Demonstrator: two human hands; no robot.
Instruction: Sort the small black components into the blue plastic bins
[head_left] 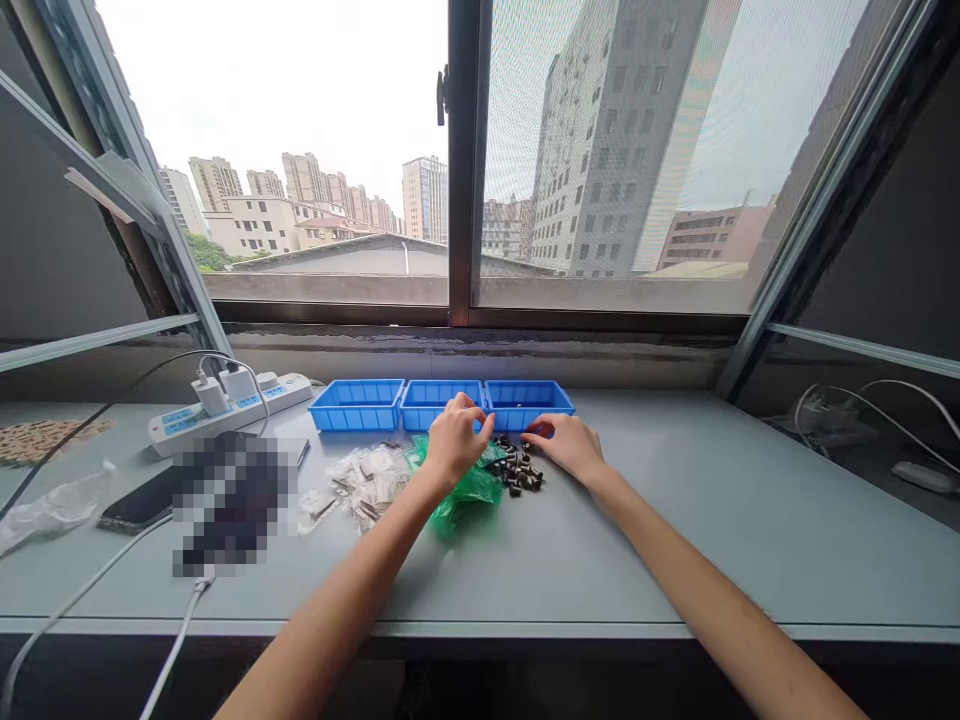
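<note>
My left hand [456, 440] is raised over the green plastic bag [469, 492], in front of the middle blue bin [442, 397]. Its fingers are curled with thumb and forefinger close together; whatever lies between them is too small to make out. My right hand [566, 445] rests low at the right edge of a heap of small dark metal fittings [523, 470]. Thumb and forefinger pinch at one of the dark pieces there, just before the right blue bin [528, 400]. The heap touches the green bag.
A left blue bin [358, 405] completes the row. Clear plastic bags with metal pins [364, 485] lie left of the green bag. Further left are a power strip [232, 405], a dark phone [142, 500], a blurred device, white cables [174, 640] and wooden bits [49, 440].
</note>
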